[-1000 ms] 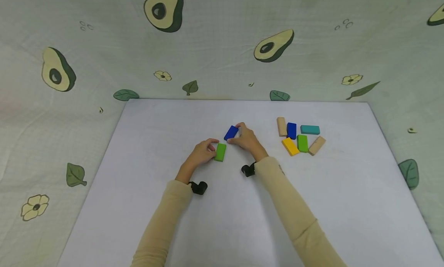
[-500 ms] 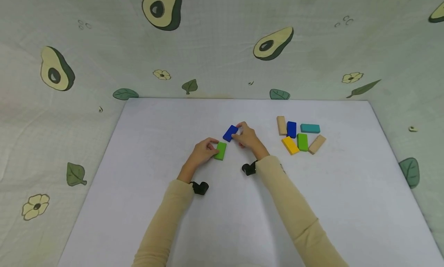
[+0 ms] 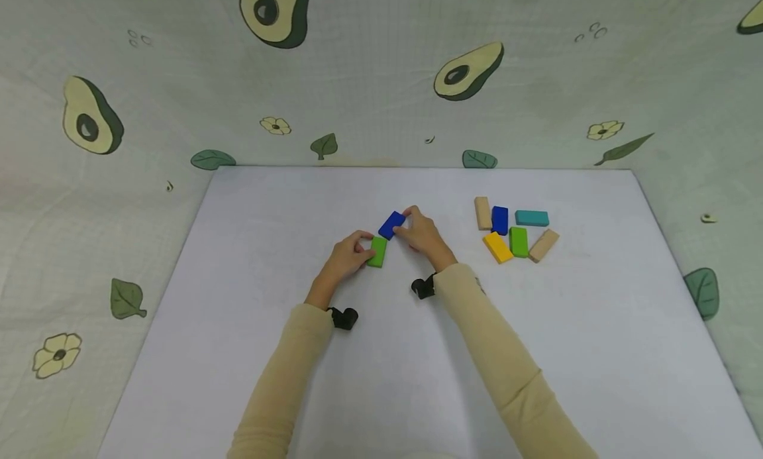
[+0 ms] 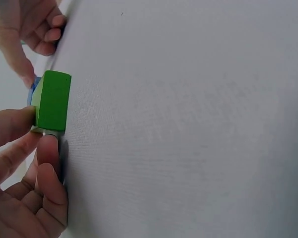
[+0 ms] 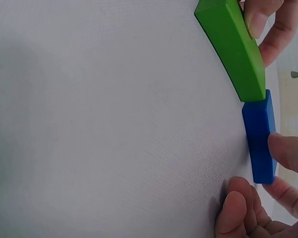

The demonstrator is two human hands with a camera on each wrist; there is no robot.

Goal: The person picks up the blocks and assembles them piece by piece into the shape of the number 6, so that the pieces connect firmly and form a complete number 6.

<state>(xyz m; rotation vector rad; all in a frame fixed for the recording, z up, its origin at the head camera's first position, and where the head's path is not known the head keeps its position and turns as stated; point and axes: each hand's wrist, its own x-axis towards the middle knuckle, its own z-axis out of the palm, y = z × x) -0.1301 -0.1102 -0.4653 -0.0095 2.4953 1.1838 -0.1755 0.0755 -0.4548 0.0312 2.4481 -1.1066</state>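
Observation:
Near the middle of the white table, my left hand (image 3: pixel 348 257) pinches a green block (image 3: pixel 378 252) between thumb and fingers. The green block (image 4: pixel 55 101) shows one end toward the camera in the left wrist view. My right hand (image 3: pixel 424 235) holds a blue block (image 3: pixel 391 225) by thumb and fingertips. In the right wrist view the blue block (image 5: pixel 259 141) has its near end right at the end of the green block, the two set at an angle. The right hand's other fingers (image 5: pixel 233 208) are curled close over the table.
To the right lies a loose group: a second blue block (image 3: pixel 499 220), a teal block (image 3: pixel 532 218), a yellow block (image 3: pixel 497 248), a second green block (image 3: pixel 518 242) and two plain wooden blocks (image 3: pixel 483 213). A patterned cloth (image 3: pixel 369 68) rises behind the table (image 3: pixel 268 207).
The left hand has moved the green block slightly up toward the blue one, and the right hand has shifted the blue block a little left. The gap between them has closed.

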